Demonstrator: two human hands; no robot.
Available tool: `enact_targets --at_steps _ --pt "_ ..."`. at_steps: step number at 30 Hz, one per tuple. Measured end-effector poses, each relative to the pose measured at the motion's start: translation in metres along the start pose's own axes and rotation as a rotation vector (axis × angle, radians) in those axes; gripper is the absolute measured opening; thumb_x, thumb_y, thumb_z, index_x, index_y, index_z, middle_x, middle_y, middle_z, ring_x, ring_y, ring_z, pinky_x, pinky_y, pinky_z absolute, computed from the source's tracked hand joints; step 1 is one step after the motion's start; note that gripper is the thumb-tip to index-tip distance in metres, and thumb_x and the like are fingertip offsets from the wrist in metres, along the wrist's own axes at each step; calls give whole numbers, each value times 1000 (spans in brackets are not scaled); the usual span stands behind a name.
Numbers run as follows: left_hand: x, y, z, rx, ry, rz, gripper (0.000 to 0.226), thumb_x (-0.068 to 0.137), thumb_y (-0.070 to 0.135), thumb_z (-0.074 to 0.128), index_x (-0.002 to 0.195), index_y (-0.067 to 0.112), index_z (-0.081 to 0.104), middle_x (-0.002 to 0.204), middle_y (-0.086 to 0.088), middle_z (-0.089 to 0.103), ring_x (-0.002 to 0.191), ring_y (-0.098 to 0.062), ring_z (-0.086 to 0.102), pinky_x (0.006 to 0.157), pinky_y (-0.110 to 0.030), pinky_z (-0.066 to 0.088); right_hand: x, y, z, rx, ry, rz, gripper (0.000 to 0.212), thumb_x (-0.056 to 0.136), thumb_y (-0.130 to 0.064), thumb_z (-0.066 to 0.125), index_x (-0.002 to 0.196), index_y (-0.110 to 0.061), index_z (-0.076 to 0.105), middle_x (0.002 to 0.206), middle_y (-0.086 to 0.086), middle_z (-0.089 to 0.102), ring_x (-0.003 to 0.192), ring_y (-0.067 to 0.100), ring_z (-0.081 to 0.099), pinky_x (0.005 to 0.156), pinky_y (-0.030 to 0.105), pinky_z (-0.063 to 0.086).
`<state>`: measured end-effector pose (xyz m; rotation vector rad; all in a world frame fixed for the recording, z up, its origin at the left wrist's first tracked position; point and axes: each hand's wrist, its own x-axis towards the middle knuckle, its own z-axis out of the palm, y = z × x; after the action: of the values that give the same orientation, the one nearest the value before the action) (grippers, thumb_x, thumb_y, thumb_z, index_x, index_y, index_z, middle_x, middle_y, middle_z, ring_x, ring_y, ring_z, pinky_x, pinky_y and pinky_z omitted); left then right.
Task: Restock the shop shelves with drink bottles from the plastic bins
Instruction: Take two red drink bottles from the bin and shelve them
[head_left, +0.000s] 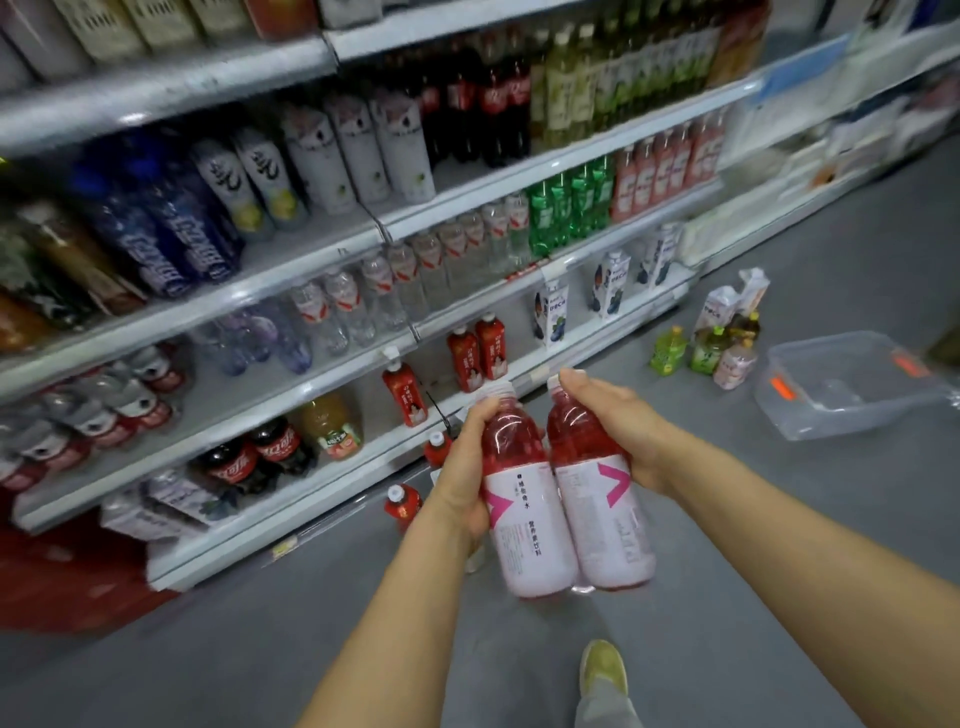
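Left hand (464, 470) gripping one red, pink-labelled plastic drink bottle (524, 519), right hand (621, 434) its touching twin (602, 514), both held before the white metal shelf (613, 326): I'd stand them upright, one at a time, labels outward.

Both bare forearms reach forward from the near edge and converge at centre. The left hand (462, 467) curls round a pink bottle (530, 525) from the left. The right hand (618, 426) grips a second pink bottle (602, 514) from the right, fingertips near its cap.
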<state>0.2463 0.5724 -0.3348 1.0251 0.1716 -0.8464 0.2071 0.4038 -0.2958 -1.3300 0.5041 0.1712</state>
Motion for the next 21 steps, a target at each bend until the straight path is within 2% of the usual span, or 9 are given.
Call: enact_targets --at_steps 1,3,6,8,10,13,16,18,21 --pt "-9 9 5 12 -11 16 34 84 45 63 85 12 72 85 -11 70 72 -23 67 74 -36 55 -8 -12 6 -16 -9 -11 34 90 -43 64 105 -12 67 86 10 76 76 22 74 72 34 61" --pt "-31 30 15 40 -22 54 37 78 43 69 96 11 71 95 -15 70 80 -26 68 80 -39 57 -24 -37 21 -55 -24 -27 40 91 -44 64 106 -7 70 92 14 76 82 26 74 78 37 61" --pt "-54 57 25 98 3 109 60 67 48 78 113 12 67 110 -20 68 88 -29 68 83 -41 57 -39 -66 38 -99 -36 -44 42 89 -48 65 98 -8 72 95 16 76 84 29 73 84 41 59" --pt "-67 74 28 124 28 146 60 72 50 75 117 11 66 115 -21 66 89 -29 67 83 -40 57 -47 -84 49 -136 -49 -73 40 90 -49 64 94 -10 71 90 14 76 79 27 73 81 39 59" --pt "-79 89 32 127 29 169 55 76 49 73 115 11 66 112 -20 66 85 -27 67 79 -38 57 -54 -101 59 -168 -56 -91 43 90 -51 62 98 -10 71 90 13 76 80 27 73 81 40 59" --pt "-93 109 38 134 9 176 49 68 49 73 98 11 68 90 -13 71 73 -23 68 73 -34 58 -62 -122 70 -213 -73 -96 43 89 -52 62 96 -10 71 95 15 76 84 29 71 89 46 56" --pt "-101 126 40 141 39 196 48 64 51 75 91 12 67 81 -11 71 69 -22 67 77 -37 55 -66 -141 79 -242 -97 -97 45 83 -52 64 99 -10 69 100 18 74 85 31 69 94 51 52" --pt "-102 136 41 131 57 211 48 68 52 75 92 12 67 83 -10 71 70 -23 67 79 -38 55 -65 -151 82 -265 -135 -123 41 84 -50 63 96 -11 69 95 17 74 84 29 67 93 48 52" --pt "-102 150 43 107 79 242 49 68 51 75 95 12 66 81 -11 71 68 -22 67 73 -36 56 -56 -164 88 -254 -185 -176 34 89 -44 60 94 -11 68 86 12 72 81 26 67 84 41 53"
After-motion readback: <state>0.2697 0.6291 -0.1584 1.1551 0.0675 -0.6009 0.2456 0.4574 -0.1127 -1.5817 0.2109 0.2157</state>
